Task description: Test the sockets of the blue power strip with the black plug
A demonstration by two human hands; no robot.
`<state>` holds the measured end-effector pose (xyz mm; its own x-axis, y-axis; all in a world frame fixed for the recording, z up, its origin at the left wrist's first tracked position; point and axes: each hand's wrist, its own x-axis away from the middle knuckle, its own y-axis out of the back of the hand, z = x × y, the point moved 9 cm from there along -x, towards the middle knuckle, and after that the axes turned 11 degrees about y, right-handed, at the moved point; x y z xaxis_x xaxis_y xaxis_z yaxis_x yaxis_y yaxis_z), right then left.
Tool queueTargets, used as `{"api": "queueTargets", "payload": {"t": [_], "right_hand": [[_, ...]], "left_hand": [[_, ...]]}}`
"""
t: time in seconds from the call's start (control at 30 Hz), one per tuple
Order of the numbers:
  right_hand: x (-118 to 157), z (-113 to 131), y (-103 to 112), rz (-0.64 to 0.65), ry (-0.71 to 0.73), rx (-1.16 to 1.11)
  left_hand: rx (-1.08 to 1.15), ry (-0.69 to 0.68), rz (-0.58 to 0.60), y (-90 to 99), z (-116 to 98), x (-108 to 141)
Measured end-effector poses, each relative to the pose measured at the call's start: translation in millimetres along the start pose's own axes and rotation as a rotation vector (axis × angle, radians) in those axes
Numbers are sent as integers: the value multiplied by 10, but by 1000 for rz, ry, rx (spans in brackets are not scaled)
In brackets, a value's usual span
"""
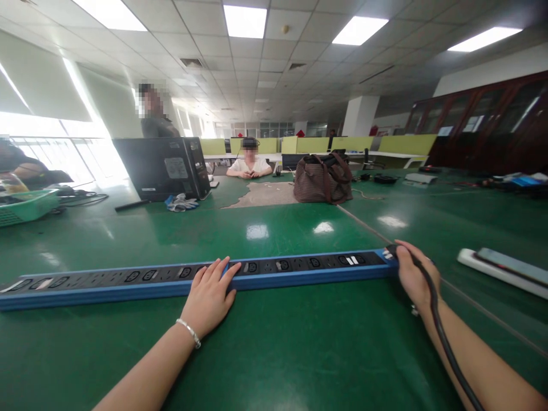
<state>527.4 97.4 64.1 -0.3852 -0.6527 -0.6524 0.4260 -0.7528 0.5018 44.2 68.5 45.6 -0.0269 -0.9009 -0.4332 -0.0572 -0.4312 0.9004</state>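
A long blue power strip [299, 277] with a black socket face lies across the green table in front of me. My left hand [212, 297] rests flat over its middle, fingers stretched out across the sockets. A small blue piece shows between those fingers; I cannot make out what it is. At the strip's right end, my right hand [415, 274] is closed around the black power cord [434, 302] near where it meets the strip. The cord runs back over my right forearm. My fingers partly hide the join.
A black computer case [160, 168] and gloves [182, 202] stand back left, with a green basket [32, 206] beyond. A brown bag [321, 180] sits at the back. At right lies a white bar-shaped object [500, 271]. One person [249, 162] sits opposite; others are at left.
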Motion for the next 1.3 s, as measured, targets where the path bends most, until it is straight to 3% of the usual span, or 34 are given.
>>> {"api": "queueTargets", "payload": {"t": [0.23,0.47,0.63,0.9,1.07,1.3], "right_hand": [[18,30,-57,4,10,0],[-28,142,-274,161,186,10],[-42,208,-326,194,258,50],[-45,212,-322,241,252,195],[-29,266,-432,314,376,233],[14,184,-420,257,356,304]], "left_hand": [[-16,-20,-14,1,0,-3],[-11,-14,-2,3,-7,-2],[-12,-13,-6,4,-7,-3],[-22,-8,-12,10,-7,0],[-9,-11,-22,-4,3,5],[-27,-8,2,-12,-8,2]]}}
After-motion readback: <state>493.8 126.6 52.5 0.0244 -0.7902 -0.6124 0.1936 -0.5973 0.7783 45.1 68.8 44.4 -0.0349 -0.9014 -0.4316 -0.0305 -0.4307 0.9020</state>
